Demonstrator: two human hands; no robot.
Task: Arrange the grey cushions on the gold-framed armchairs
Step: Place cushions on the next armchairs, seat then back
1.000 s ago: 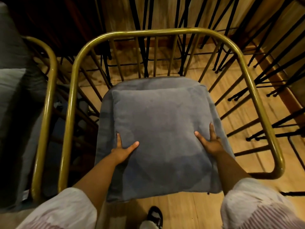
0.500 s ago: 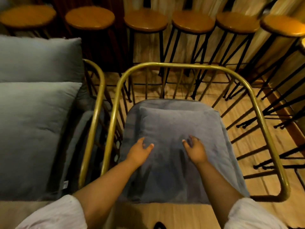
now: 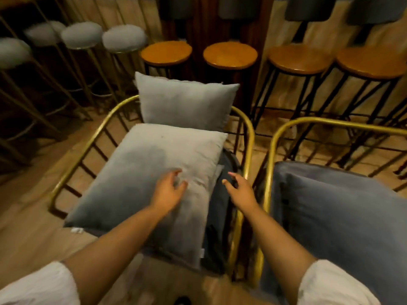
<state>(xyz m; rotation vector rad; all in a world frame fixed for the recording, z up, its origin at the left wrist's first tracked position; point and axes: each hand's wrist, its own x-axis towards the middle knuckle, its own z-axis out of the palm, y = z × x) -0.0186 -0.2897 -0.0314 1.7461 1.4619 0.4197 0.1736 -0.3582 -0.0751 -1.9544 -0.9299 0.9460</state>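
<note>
Soft matt grey cloth on the flat cushion [image 3: 141, 172] and the upright cushion [image 3: 182, 102]. Glossy gold metal tubing for the armchair frame [image 3: 247, 155]. Smooth, polished wooden stool seats [image 3: 230, 54] on matt black metal legs. Fuzzy grey stool tops [image 3: 124, 38], perhaps plush, too blurred to tell.

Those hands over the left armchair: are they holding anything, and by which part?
Nothing is held. The left hand spreads open above the flat light grey cushion; the right hand hangs open beside it.

Both hands [image 3: 168, 190] off the right armchair's cushion [image 3: 343, 216], now over the left armchair's light cushion [image 3: 154, 172]
</note>
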